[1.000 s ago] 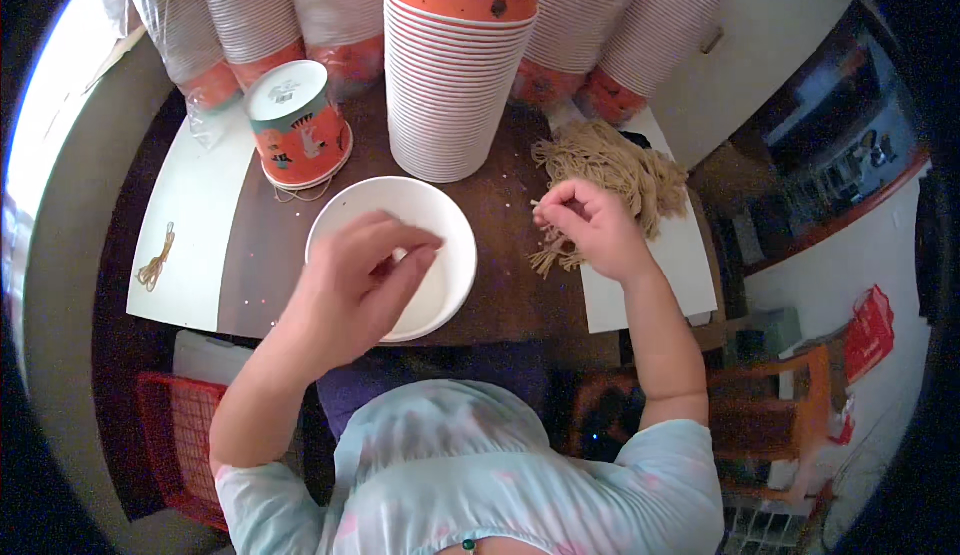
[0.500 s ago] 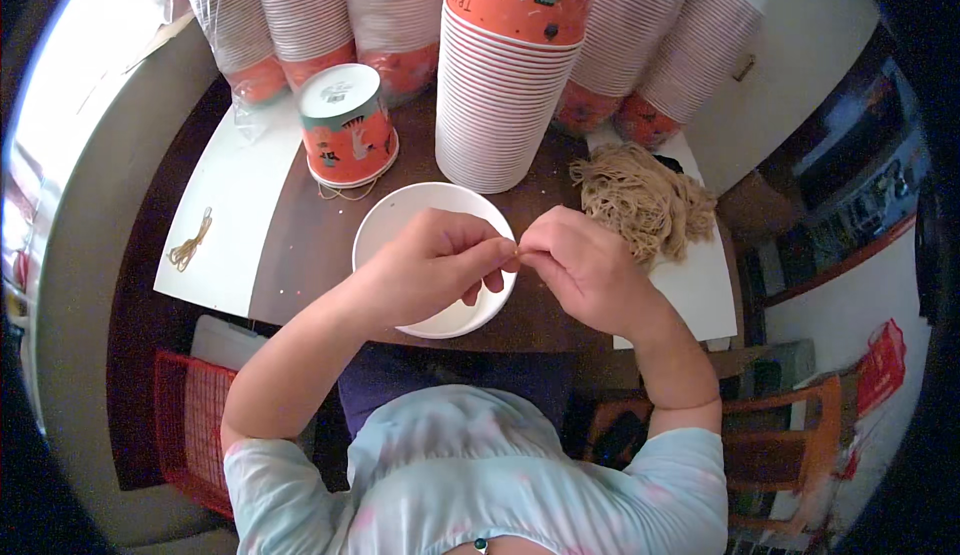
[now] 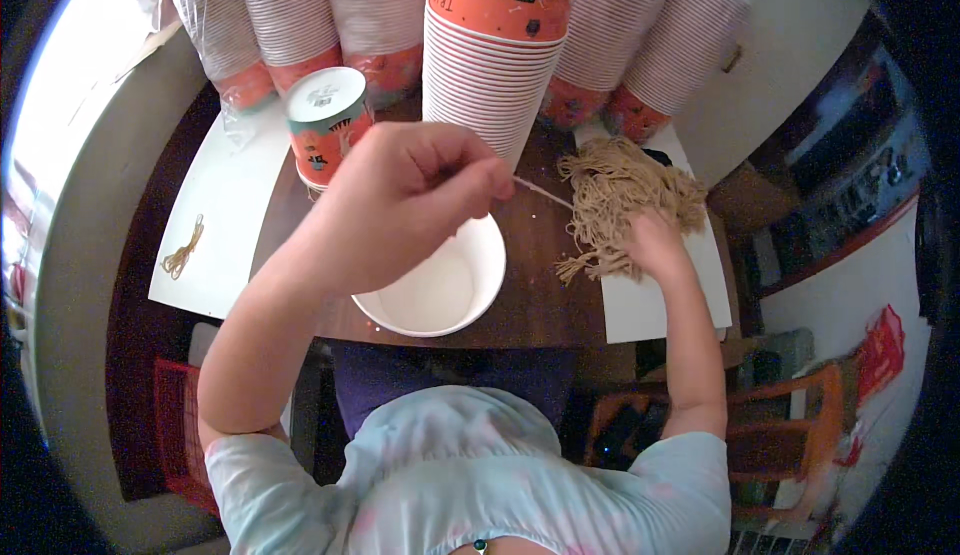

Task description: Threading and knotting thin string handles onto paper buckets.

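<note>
My left hand (image 3: 425, 190) is raised above the white paper bucket (image 3: 440, 305), thumb and fingers pinched together. From the pinch a thin, light-coloured cord (image 3: 543, 193) sticks out to the right. Over at the right, my right hand (image 3: 655, 242) reaches into a tangled pile of beige cords (image 3: 625, 180); its fingers are blurred and partly hidden among the strands. The bucket stands open side up on the brown table, its far left part covered by my left hand and forearm. An upturned orange bucket (image 3: 318, 150) with a white base sits behind my left wrist.
A tall stack of white-rimmed orange buckets (image 3: 490, 75) rises at the middle back. More stacks in clear plastic (image 3: 380, 15) line the far edge. A small bundle of tan cords (image 3: 183, 250) lies on the white board (image 3: 215, 225) at left. A red basket (image 3: 185, 425) stands below.
My hands were together over the bucket and have parted. The right hand moved right to the cord pile. The left rose with the cord, whose length now shows.
</note>
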Demonstrator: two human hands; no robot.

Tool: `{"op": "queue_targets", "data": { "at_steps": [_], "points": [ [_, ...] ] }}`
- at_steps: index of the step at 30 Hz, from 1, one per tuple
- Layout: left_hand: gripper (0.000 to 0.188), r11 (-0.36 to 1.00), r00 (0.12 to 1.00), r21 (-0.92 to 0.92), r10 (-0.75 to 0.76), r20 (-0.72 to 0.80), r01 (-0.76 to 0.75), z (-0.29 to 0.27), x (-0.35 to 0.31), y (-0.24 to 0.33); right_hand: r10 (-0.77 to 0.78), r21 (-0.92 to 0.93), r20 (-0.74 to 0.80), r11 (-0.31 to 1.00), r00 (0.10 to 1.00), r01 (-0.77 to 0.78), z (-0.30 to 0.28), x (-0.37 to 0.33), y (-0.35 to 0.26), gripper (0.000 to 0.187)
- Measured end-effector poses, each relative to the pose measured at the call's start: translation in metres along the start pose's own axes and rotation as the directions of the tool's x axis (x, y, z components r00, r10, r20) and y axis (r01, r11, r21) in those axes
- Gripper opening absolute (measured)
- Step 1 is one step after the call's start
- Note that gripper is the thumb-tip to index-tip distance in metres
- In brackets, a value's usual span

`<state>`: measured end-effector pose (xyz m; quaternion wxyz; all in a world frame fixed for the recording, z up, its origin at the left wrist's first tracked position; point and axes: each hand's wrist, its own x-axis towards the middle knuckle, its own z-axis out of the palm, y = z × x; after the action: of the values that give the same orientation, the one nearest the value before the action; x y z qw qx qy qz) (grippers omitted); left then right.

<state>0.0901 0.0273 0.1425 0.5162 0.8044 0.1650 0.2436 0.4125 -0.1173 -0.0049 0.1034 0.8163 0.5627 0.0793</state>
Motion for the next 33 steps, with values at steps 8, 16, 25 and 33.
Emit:
{"op": "queue_targets", "data": {
  "at_steps": [8,16,25,33],
  "points": [
    [0.014,0.993,0.994,-0.117,-0.021,0.109,0.033,0.018,-0.011,0.001,-0.364,0.889,-0.399,-0.377,0.842,0.258,-0.159,-0.041,-0.109,0.061],
    [0.011,0.995,0.992,-0.067,-0.064,0.111,0.072,0.002,-0.054,0.002,-0.186,0.954,-0.292,-0.132,0.938,0.271,-0.153,-0.062,-0.151,0.019],
    [0.01,0.955,0.981,-0.226,-0.181,0.066,0.191,0.003,-0.083,-0.032,-0.243,0.455,-0.787,0.392,0.567,0.8,-0.144,-0.06,-0.17,0.021],
    [0.012,0.94,0.97,0.242,0.243,0.018,-0.24,0.02,-0.11,-0.032,-0.43,0.346,-0.733,0.431,0.527,0.833,-0.141,-0.085,-0.166,0.025]
  ]
}}
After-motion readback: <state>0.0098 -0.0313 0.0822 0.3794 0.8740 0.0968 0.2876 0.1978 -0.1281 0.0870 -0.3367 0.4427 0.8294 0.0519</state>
